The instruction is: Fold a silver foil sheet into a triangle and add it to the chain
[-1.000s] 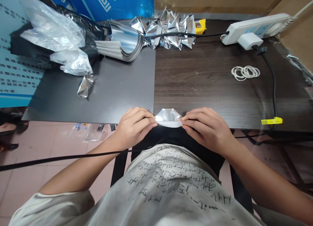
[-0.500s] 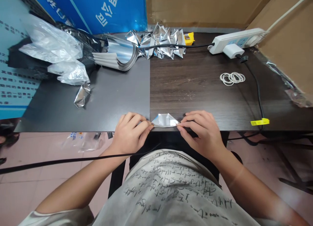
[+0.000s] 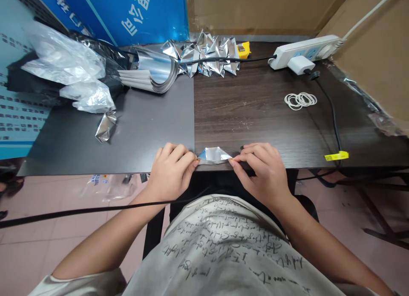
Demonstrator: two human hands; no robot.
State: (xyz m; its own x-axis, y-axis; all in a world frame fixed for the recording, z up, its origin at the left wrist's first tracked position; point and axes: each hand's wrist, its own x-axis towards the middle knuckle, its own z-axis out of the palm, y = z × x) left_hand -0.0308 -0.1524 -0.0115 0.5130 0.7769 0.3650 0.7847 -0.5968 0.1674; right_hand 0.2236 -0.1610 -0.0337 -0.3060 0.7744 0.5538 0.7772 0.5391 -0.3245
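centre tabletop (image 3: 243, 117) open | far edge: foil pieces (image 3: 207, 57), power strip (image 3: 303, 53)

Foil piece (image 3: 214, 155) shiny, creased; table (image 3: 262, 117) dark matt woodgrain.

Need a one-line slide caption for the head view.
Left hand and right hand pinch a small folded foil piece at the near table edge; finished foil folds piled behind.

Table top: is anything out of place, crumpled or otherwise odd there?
One thing stands out: a crumpled foil piece lies alone on the grey half of the table, apart from the folded foil pile at the back. Both hands, left and right, pinch a folded foil piece at the near edge.
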